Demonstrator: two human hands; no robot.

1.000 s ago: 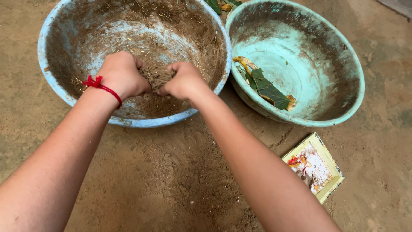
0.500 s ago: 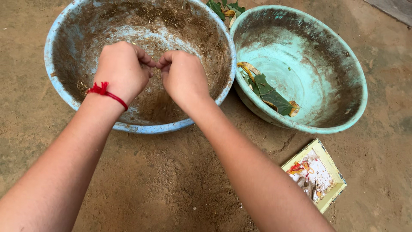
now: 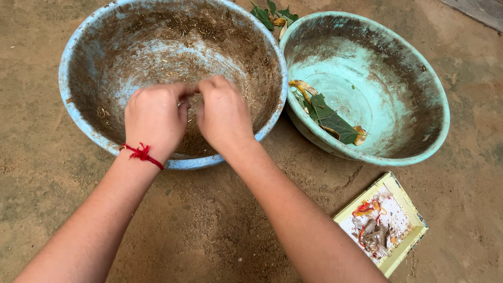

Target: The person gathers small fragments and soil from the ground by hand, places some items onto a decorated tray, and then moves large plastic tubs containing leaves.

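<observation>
Both hands, left hand point(image 3: 154, 118) and right hand point(image 3: 222, 112), clenched pinching dry crumbly soil point(image 3: 201, 139) in blue basin point(image 3: 78, 112), upper left; likely light, loose, best scooped

Turquoise basin point(image 3: 419, 131) holding green leaves point(image 3: 327, 115), yellow-rimmed tray point(image 3: 401, 251) on dirt ground point(image 3: 209, 225)

A pale blue basin point(image 3: 78, 120) smeared brown, a turquoise basin point(image 3: 419, 141) holding dark green leaves point(image 3: 327, 115), a red wrist thread point(image 3: 141, 153), a yellow-rimmed white tray point(image 3: 401, 251).
</observation>
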